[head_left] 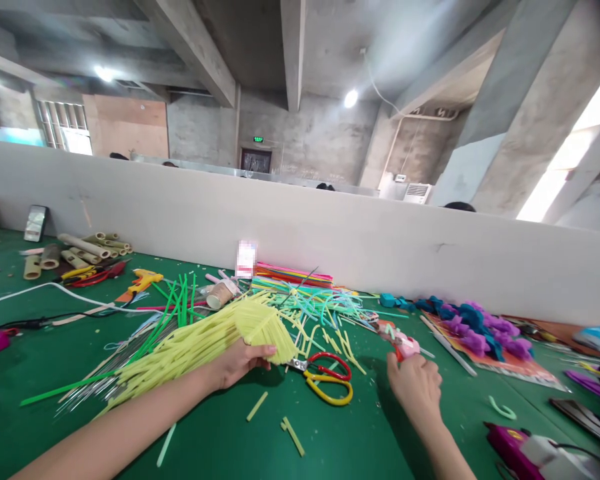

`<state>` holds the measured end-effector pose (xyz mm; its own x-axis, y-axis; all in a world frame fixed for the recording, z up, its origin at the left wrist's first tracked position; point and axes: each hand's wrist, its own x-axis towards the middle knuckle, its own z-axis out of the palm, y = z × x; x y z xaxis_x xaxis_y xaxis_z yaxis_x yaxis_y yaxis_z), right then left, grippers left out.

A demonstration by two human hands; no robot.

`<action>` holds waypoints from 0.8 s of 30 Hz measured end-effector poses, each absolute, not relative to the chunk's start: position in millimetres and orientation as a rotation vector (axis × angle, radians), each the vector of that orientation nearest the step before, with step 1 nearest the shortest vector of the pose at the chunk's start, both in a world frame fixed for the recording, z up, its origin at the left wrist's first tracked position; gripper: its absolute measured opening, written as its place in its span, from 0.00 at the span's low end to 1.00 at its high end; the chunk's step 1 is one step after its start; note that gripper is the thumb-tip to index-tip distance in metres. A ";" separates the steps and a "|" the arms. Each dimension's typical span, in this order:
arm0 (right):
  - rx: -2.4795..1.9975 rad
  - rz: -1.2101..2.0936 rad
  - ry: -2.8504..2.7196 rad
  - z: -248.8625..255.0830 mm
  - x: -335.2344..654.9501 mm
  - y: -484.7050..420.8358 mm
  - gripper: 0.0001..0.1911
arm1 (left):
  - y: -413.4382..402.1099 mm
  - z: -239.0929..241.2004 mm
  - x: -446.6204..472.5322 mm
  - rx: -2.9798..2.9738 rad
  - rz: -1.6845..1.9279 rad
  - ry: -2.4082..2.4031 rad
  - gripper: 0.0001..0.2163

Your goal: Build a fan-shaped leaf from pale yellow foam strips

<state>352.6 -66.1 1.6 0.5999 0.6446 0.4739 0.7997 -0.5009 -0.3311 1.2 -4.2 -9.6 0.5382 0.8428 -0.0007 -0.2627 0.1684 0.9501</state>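
My left hand [247, 363] is closed on a pale yellow leaf-shaped piece [265, 327] of chenille stems laid side by side, its thumb pressed across the lower edge. Below and left of the piece spreads a thick pile of loose yellow chenille stems [180, 350]. Red-and-yellow-handled scissors [330, 380] lie flat on the table, their blades partly under the yellow piece. My right hand [417, 383] is at the right, fingers curled round the handle of a pink glue gun [405, 345] with a red trigger; much of its grip is hidden by the fingers.
Green and blue stems [320, 303] lie behind the pile. Purple and teal fluffy pieces [485, 330] rest on a printed sheet at right. A yellow glue gun [145, 280], pliers [100, 272] and bamboo tubes [87, 250] lie at left. A white partition [180, 207] bounds the green table.
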 end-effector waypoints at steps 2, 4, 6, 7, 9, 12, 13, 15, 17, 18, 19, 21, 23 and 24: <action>-2.363 -0.406 -1.074 -2.4 358.3 -68.6 0.28 | -3.6 -9.9 1.5 1.132 0.862 0.631 0.18; -2.382 -0.432 -1.054 -2.5 358.1 -70.9 0.27 | -2.7 -10.3 1.4 1.123 0.860 0.630 0.17; -2.359 -0.482 -1.079 1.2 350.2 -71.8 0.26 | -1.9 -10.8 1.0 1.114 0.862 0.624 0.16; -2.307 -0.505 -1.129 3.8 343.0 -71.7 0.26 | -1.6 -11.0 0.7 1.110 0.862 0.620 0.16; -2.048 -0.497 -1.337 8.2 321.8 -71.3 0.23 | -1.9 -10.9 0.2 1.107 0.861 0.609 0.16; -1.558 -0.149 -1.693 9.9 280.2 -73.9 0.17 | -4.2 -9.1 0.5 1.112 0.847 0.576 0.17; -1.477 -0.019 -1.748 9.4 266.8 -75.9 0.17 | -5.2 -8.1 0.8 1.115 0.841 0.561 0.17; -1.359 0.174 -1.804 8.2 245.9 -80.4 0.18 | -7.1 -6.0 1.3 1.122 0.830 0.532 0.19; -1.310 0.283 -1.818 7.1 235.2 -83.9 0.21 | -8.2 -4.4 1.4 1.128 0.822 0.514 0.19; -1.302 0.311 -1.823 6.6 233.3 -84.8 0.22 | -8.4 -3.8 1.3 1.130 0.818 0.507 0.20; -1.300 0.323 -1.826 6.1 233.1 -85.3 0.22 | -8.4 -3.4 1.1 1.132 0.815 0.502 0.20; -1.302 0.325 -1.836 5.2 234.9 -85.4 0.18 | -8.7 -2.5 0.8 1.138 0.806 0.489 0.20; -1.301 0.322 -1.849 5.0 236.1 -85.6 0.13 | -9.6 -1.3 0.7 1.145 0.798 0.475 0.20; -1.298 0.324 -1.854 5.3 235.7 -86.0 0.11 | -10.2 -0.6 0.8 1.148 0.795 0.469 0.20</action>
<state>235.7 -86.0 5.3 -0.1222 0.8696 0.4784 0.6555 0.4327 -0.6190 0.8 -10.2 -0.6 0.6460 0.7607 0.0628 -0.3132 0.1892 0.9307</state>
